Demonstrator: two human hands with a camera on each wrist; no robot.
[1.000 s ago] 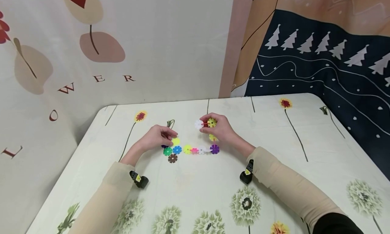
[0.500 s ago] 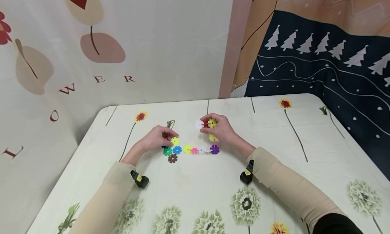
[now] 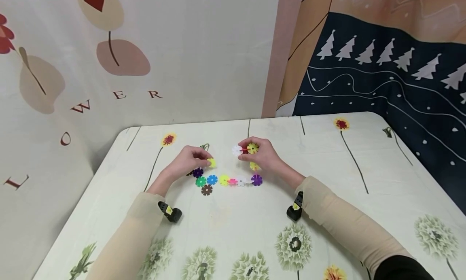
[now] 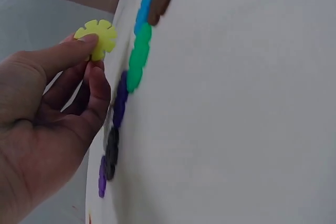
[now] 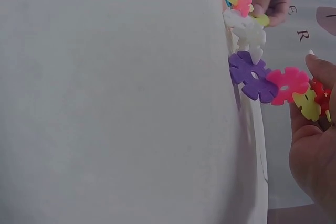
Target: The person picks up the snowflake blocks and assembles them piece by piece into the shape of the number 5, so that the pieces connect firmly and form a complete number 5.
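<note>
My left hand (image 3: 186, 163) pinches a yellow snowflake disc (image 4: 107, 35) between thumb and fingers, just above a group of loose discs. In the head view that group shows a dark purple disc (image 3: 198, 172), a green disc (image 3: 200, 181), a blue disc (image 3: 212, 179) and a brown disc (image 3: 206, 190). My right hand (image 3: 267, 155) grips the far end of a chain of interlocked discs, around a yellow disc (image 3: 253, 148) and a red one partly hidden by fingers. A white disc (image 3: 237, 150) sticks out leftward there. The chain bends at a purple disc (image 5: 253, 77).
A black disc (image 4: 112, 153) and a purple disc (image 4: 102, 177) lie by the loose group in the left wrist view. The chain's other end, a yellow disc (image 3: 224, 180), rests right of the blue one. A flower-print cloth (image 3: 233, 231) covers the table; curtains hang behind.
My left hand has lifted the yellow disc up from the loose group and slightly away, uncovering the dark purple disc. My right hand stays nearly still, holding the chain.
</note>
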